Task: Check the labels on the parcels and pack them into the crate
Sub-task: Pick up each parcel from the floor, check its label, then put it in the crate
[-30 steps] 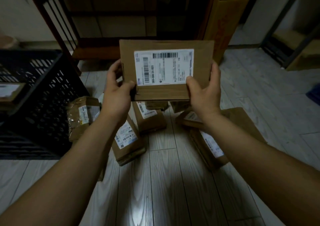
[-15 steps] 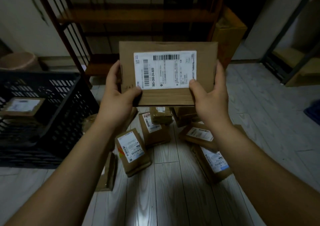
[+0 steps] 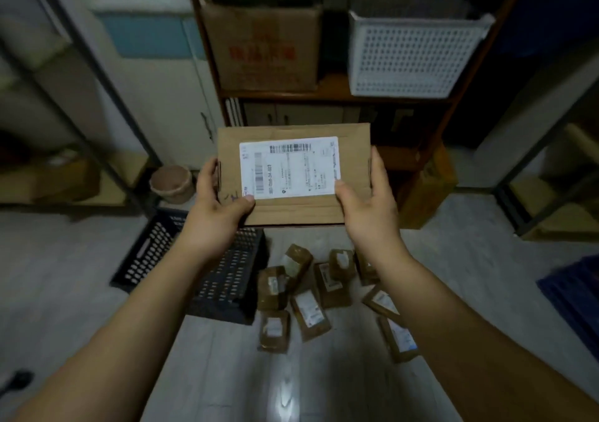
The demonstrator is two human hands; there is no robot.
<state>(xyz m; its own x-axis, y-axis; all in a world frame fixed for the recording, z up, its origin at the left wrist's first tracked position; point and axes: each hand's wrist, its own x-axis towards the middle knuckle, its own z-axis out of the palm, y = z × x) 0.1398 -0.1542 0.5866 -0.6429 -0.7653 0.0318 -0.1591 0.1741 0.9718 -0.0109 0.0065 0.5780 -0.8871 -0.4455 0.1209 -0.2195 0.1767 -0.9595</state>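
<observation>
- You hold the flat parcel point(image 3: 293, 175) raised, its white label point(image 3: 289, 167) facing you for reading.
- Your left hand point(image 3: 216, 207) and right hand point(image 3: 369, 204) each clasp one side edge, leaving the print uncovered.
- The black crate point(image 3: 223, 279) sits below on the left, with the remaining parcels point(image 3: 311, 295) beside it on the floor point(image 3: 453, 275).

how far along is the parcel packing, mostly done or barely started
Early, it seems. In hand: a flat parcel held label-up by the left hand and right hand. Left: about eight parcels on the floor beside the black crate, whose inside is hidden by the arm.
</observation>
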